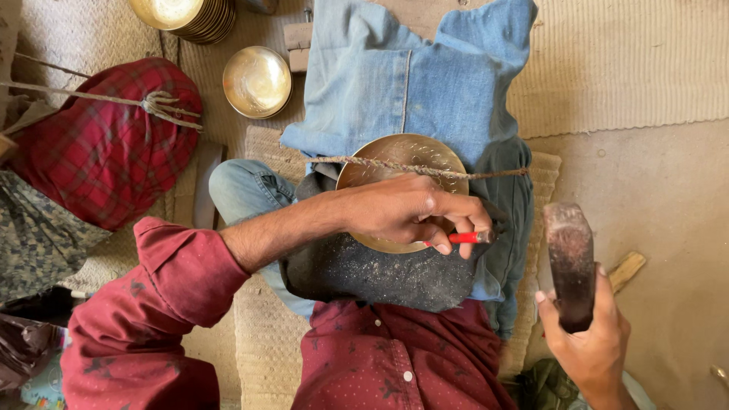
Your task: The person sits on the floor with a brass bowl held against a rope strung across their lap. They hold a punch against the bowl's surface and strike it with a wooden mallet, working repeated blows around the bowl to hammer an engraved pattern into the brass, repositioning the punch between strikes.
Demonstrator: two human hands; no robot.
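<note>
**Brass bowl on the lap, punch and hammer in hand**

Our left hand (406, 209) pinches a red-handled punch (469, 238) against the brass bowl (395, 156), which lies on our lap under a taut cord (425, 168). Our right hand (588, 334) grips one hammer (569, 262). The bowl looks rigid, thin and dentable, best steadied by its rim. One more bowl (257, 81) lies far left, beside a stack (186, 15).

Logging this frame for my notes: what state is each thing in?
Brass bowl: lying on the lap, held down by a taut cord.
Red-handled tool: pinched in left hand, at the bowl's rim.
Hammer: raised, gripped by right hand.
Second bowl: loose on the mat.
Stacked bowls: nested.
</note>
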